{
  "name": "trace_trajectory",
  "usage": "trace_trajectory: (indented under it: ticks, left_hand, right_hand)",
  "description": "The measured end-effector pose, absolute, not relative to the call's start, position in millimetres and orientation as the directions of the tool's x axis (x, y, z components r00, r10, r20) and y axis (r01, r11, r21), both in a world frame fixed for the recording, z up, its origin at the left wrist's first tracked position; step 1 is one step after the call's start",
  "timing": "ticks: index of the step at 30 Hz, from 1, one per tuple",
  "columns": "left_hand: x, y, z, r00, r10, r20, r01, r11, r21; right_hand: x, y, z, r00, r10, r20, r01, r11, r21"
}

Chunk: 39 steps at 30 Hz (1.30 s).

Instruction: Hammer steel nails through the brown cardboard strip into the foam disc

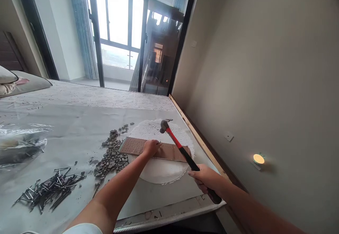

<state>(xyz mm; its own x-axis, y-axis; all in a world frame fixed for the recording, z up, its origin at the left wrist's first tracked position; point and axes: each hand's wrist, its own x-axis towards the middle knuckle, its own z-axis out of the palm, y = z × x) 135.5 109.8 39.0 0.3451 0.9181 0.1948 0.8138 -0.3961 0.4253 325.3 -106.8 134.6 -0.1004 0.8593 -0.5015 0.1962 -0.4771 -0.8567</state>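
My right hand (pixel 206 180) is wrapped round the black grip of a red-handled hammer (pixel 178 143), whose steel head hangs raised above a brown board. That perforated brown board (pixel 135 145) lies on a white round mat (pixel 159 170). My left hand (pixel 151 146) rests on the board with its fingers pinched on a small nail at the board's middle, just below and left of the hammer head.
A pile of loose nails (pixel 50 189) lies at the near left on the grey sheet. Grey rubble (pixel 112 154) is strewn left of the board. A crumpled plastic bag (pixel 19 144) sits far left. The wall with a glowing light (pixel 259 159) stands to the right.
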Motion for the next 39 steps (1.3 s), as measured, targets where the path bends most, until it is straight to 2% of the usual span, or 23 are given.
trace_trajectory:
  ticks: [4,9,14,17,23,26,31,36,39]
  left_hand:
    - [137,112,38,0.338,0.922,0.190,0.815,-0.388,0.430]
    - [137,113,38,0.335,0.926,0.175,0.790,-0.377,0.483]
    - [137,114,36,0.366,0.909,0.197,0.767,-0.415,0.489]
    - [135,117,37,0.344,0.917,0.201,0.734,-0.397,0.551]
    - [124,122,46,0.278,0.943,0.183,0.568,-0.315,0.760]
    - [122,123,47,0.253,0.951,0.178,0.483,-0.284,0.828]
    - [122,128,44,0.228,0.959,0.168,0.384,-0.247,0.889]
    - [122,130,41,0.213,0.965,0.151,0.356,-0.221,0.908]
    - [122,129,45,0.223,0.966,0.132,0.314,-0.199,0.928]
  right_hand:
    - [325,-108,141,-0.076,0.885,-0.459,0.201,-0.437,-0.877]
    - [322,-108,119,-0.115,0.792,-0.599,0.201,-0.572,-0.795]
    - [334,-103,125,-0.044,0.876,-0.480,0.127,-0.472,-0.873]
    - [333,-106,131,-0.027,0.887,-0.461,0.152,-0.452,-0.879]
    - [323,-112,109,-0.104,0.818,-0.566,0.250,-0.530,-0.811]
    - [322,-112,120,-0.108,0.836,-0.538,0.262,-0.498,-0.827]
    - [319,-113,143,-0.073,0.875,-0.479,0.236,-0.452,-0.860]
    - [310,-115,118,-0.087,0.811,-0.578,0.260,-0.542,-0.799]
    - [310,-124,107,-0.096,0.816,-0.570,0.183,-0.548,-0.816]
